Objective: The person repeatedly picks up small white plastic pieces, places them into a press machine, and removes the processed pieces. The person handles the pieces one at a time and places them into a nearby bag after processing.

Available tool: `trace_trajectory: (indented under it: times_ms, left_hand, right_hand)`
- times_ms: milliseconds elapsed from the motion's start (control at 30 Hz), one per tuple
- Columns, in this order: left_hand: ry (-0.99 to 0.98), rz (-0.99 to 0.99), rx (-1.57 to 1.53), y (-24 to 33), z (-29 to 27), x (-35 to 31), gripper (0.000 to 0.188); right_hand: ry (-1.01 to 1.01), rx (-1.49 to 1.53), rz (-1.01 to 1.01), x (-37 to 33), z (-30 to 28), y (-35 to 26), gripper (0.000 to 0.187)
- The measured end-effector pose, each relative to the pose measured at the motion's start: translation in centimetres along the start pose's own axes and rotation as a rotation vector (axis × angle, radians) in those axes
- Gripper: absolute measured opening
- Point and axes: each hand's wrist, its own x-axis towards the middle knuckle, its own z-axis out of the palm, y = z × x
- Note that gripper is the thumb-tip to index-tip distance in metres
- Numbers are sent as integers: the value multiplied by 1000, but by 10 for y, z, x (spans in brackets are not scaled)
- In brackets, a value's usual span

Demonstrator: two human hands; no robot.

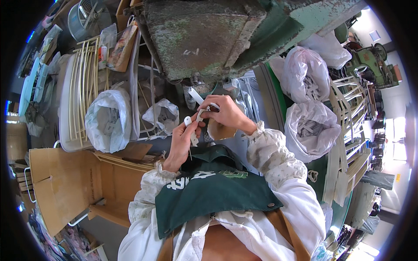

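Note:
My left hand (177, 141) is closed around small off-white pieces; a rounded end with a hole (187, 121) sticks up past the thumb, and a notched part (194, 139) shows below the fingers. Just to its right, my right hand (227, 112) pinches a small whitish notched piece (200, 115) between thumb and fingers. A flat white strip (195, 95) juts up beyond the right fingers; whether it is joined to the notched piece I cannot tell. Both hands nearly touch, held in front of a worn green machine (204, 39).
White bags of small pale parts stand left (109, 122), nearer the middle (162, 116) and at right (311, 130). An opened cardboard box (65, 187) lies lower left. Pale slats (85, 87) lean at left, and more slats (348, 152) are stacked at far right. A fan (88, 17) stands upper left.

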Motion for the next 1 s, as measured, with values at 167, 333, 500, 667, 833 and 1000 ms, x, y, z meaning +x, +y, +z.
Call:
trace_trajectory:
  times_ms: [167, 333, 500, 667, 833, 1000]
  left_hand:
    - [-281, -319, -190, 32, -27, -15, 38]
    - [-288, -328, -84, 23, -45, -22, 28]
    - [46, 54, 159, 56, -31, -2, 31]
    - [35, 164, 228, 53, -18, 38, 27]
    - [47, 48, 228, 44, -24, 54, 28]
    - [69, -2, 248, 48, -35, 38, 27]
  right_hand:
    - [-76, 264, -126, -3, -3, -4, 19]
    - [31, 235, -184, -3, 8, -6, 25]
    - [69, 69, 243, 6, 8, 20, 20]
    - [-26, 196, 326, 12, 12, 16, 28]
    - [12, 340, 397, 10, 13, 22, 27]
    - [4, 300, 370, 3, 14, 7, 27]
